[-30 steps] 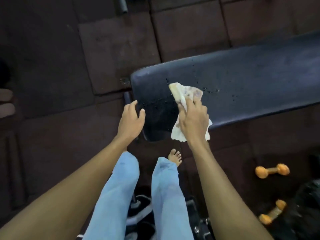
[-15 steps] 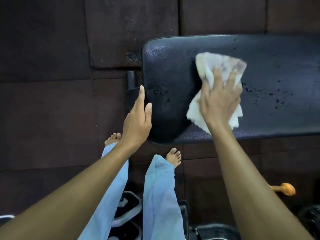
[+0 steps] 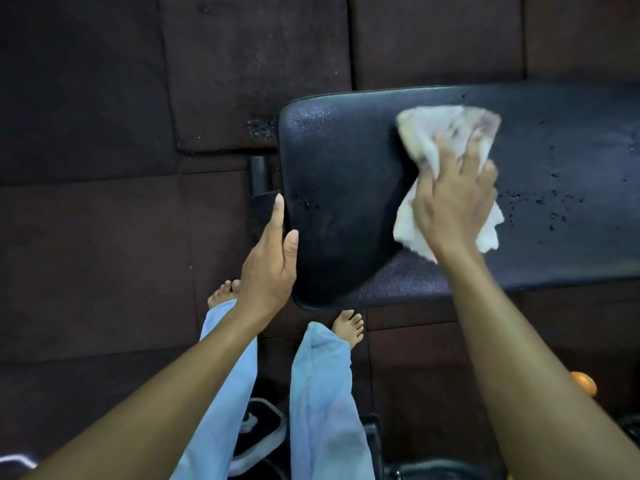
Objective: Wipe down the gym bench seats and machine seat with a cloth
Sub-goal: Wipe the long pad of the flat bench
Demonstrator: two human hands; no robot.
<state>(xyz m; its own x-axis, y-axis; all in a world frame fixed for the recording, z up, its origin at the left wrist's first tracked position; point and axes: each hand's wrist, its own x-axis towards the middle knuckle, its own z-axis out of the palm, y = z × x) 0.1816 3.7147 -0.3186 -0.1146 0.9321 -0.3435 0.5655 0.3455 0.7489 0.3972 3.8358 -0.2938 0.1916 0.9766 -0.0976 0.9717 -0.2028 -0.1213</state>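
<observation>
**Helper:** Looking through the head camera, which step are you doing?

**Me:** I am wiping a bench seat (image 3: pixel 346 188). The cloth (image 3: pixel 446 129) is lying on top of the seat, under my right hand (image 3: pixel 453 209).

**Helper:** How is the grip looking?

**Me:** The right grip is spread, with the fingers fanned out and pressing the cloth flat. That arm is reaching long over the near edge. My left hand (image 3: pixel 266 268) is resting at the end of the seat. Its grip is spread too, with fingers straight along the edge and thumb on top.

**Helper:** What is coming next?

**Me:** I am thinking the job is early. Little wet drops (image 3: pixel 554 199) are sitting to the right of the cloth, so the next push is needing to go that way, pressing down evenly. The machine seat is not showing here.
</observation>
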